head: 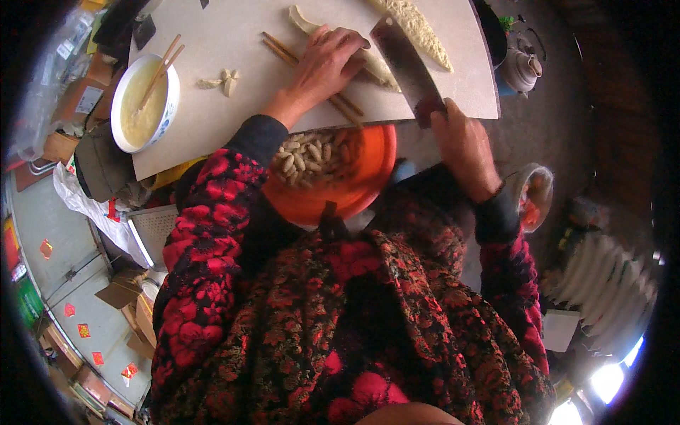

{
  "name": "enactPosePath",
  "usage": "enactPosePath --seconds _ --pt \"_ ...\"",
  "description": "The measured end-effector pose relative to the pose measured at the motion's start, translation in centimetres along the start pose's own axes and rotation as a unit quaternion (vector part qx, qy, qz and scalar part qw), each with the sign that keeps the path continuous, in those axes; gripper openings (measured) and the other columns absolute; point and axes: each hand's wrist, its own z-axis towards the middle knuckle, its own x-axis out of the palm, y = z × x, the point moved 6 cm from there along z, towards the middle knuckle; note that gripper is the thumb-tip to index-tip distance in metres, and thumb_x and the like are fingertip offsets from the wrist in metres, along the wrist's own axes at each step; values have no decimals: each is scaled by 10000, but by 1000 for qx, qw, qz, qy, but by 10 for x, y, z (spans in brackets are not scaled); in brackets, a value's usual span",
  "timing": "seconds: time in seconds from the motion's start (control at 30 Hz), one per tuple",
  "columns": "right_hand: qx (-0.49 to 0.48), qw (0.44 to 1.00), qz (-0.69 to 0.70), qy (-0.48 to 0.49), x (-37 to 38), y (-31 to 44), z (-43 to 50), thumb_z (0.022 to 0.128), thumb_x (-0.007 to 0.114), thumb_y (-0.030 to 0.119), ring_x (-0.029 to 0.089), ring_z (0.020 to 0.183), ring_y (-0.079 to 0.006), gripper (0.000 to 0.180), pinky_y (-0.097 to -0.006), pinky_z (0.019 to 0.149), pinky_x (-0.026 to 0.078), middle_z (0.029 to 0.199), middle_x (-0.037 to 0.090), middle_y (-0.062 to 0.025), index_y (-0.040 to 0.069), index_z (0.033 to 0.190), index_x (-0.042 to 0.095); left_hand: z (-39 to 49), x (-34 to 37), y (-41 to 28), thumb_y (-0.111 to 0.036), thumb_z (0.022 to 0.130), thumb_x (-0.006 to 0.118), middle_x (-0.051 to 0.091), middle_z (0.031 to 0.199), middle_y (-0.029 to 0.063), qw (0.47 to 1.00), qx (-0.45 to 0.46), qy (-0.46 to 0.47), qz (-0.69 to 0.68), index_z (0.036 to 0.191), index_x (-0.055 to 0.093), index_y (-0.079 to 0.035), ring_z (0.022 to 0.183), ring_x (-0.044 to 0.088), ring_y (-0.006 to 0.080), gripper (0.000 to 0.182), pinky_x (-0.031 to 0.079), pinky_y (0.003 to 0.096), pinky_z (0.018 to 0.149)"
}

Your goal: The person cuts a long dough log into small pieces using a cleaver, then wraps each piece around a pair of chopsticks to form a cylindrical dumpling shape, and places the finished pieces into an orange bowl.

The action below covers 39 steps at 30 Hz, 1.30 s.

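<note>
My left hand curls over a long pale dough strip on the light board; its fingers cover the strip's middle. In my right hand is a cleaver, gripped by the handle at the board's near edge. The dark blade slants across the board, close to the strip's right end; whether they touch I cannot tell. Beyond it lies a larger, rough-surfaced dough piece. Wooden chopsticks run beneath my left hand. A few small dough bits sit to the left.
A white bowl of yellowish liquid holds wooden chopsticks at the board's left edge. Below the near edge is an orange basin with several pale oblong pieces. A metal kettle stands at right. Cardboard boxes lie at left.
</note>
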Motion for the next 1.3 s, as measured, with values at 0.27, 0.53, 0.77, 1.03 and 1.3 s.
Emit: enactPosePath --seconds 0.27,0.53,0.77,1.03,1.3 --pt "18 999 27 32 8 8 1 899 453 247 565 708 -466 240 -552 648 435 727 586 -276 19 968 487 0 2 -2 -152 749 649 582 1011 59 1000 14 -6 20 1001 614 -88 988 544 246 263 336 408 985" --pt "-7 996 14 87 37 13 49 882 458 233 579 754 -457 238 -544 676 453 767 602 -268 4 929 499 -2 15 -1 -109 730 645 591 1079 53 998 1 45 44 1012 630 -93 1048 524 252 283 331 428 984" --pt "45 996 -25 77 49 15 72 882 453 247 587 767 -454 247 -534 688 461 778 613 -251 11 921 514 1 4 9 -128 763 622 598 1055 71 1000 -13 28 2 1035 629 -115 1037 539 229 273 318 420 982" --pt "30 999 -25 9 20 16 35 895 436 252 578 756 -456 266 -543 673 443 792 603 -273 10 990 494 -9 -16 37 -123 780 642 592 1103 52 998 -45 14 37 1040 597 -98 1062 538 248 265 361 392 958" --pt "29 998 40 48 28 33 36 893 443 250 567 744 -465 255 -553 670 433 765 595 -271 6 950 491 -8 -21 34 -107 762 639 592 1092 47 999 -33 -21 20 1024 600 -92 1046 541 243 265 368 388 945"
